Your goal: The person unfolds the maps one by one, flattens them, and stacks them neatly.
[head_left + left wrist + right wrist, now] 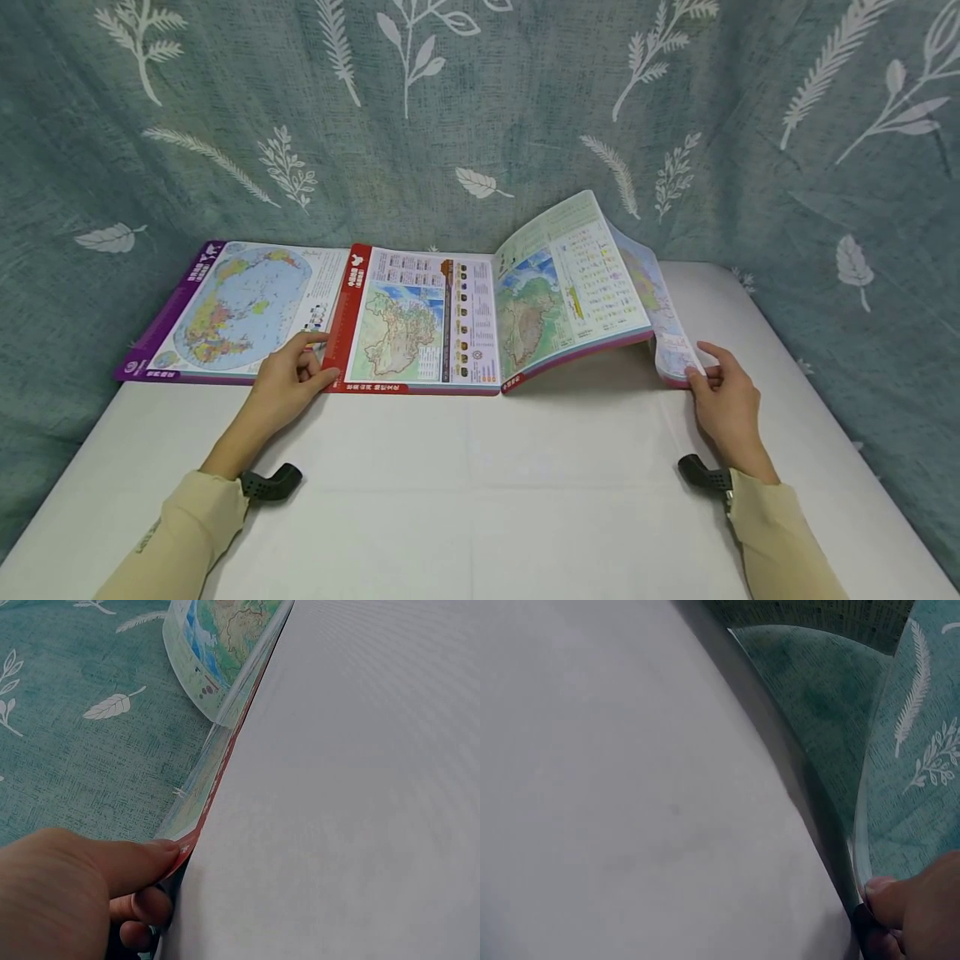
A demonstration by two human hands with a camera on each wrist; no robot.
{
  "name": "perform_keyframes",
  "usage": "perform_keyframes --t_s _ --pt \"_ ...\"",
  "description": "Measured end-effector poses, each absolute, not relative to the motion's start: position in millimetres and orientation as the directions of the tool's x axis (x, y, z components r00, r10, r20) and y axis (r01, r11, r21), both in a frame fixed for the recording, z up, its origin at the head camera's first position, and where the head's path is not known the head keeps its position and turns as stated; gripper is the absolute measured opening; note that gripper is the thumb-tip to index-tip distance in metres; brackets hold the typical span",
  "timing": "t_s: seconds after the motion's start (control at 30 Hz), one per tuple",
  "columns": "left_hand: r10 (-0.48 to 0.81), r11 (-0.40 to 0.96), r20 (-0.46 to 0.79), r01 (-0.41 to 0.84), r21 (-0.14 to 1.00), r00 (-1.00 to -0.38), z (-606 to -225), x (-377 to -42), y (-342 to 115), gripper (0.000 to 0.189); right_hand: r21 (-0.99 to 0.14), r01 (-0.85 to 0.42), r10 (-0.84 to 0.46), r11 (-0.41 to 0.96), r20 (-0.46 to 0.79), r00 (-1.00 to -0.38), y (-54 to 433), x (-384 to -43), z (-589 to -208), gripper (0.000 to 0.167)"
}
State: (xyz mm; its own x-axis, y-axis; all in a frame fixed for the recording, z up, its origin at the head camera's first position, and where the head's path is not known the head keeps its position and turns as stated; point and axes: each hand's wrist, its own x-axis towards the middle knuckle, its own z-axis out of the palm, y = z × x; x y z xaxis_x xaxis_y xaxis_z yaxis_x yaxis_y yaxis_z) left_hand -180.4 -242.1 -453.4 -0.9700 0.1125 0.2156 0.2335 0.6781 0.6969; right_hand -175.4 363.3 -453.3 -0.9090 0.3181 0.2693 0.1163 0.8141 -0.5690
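Four panels of a folding map sheet (pixel 420 321) lie strung along the far edge of the white tabletop (pixel 480 483), against a teal leaf-print curtain (pixel 480 108). The two on the left — a purple-bordered world map and a red-bordered relief map — lie flat; the two on the right rise into a tent-like peak. The left hand (pixel 288 379) rests at the seam between the purple and red panels, thumb on top and fingers curled at the near edge, pinching it. The right hand (pixel 723 400) pinches the near corner of the rightmost panel, which bends down to the tabletop.
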Motion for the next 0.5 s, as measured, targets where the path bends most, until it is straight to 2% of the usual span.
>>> perform_keyframes --t_s 0.2,0.5 --pt "0.118 0.675 0.234 0.251 0.694 -0.965 -455 -181 -242 0.053 -0.574 0.152 0.355 0.805 0.261 -0.898 375 -175 -456 0.049" --pt "0.119 0.675 0.240 0.256 0.692 -0.964 -460 -181 -243 0.052 -0.646 0.204 0.469 0.736 0.268 -0.842 392 -174 -458 0.044"
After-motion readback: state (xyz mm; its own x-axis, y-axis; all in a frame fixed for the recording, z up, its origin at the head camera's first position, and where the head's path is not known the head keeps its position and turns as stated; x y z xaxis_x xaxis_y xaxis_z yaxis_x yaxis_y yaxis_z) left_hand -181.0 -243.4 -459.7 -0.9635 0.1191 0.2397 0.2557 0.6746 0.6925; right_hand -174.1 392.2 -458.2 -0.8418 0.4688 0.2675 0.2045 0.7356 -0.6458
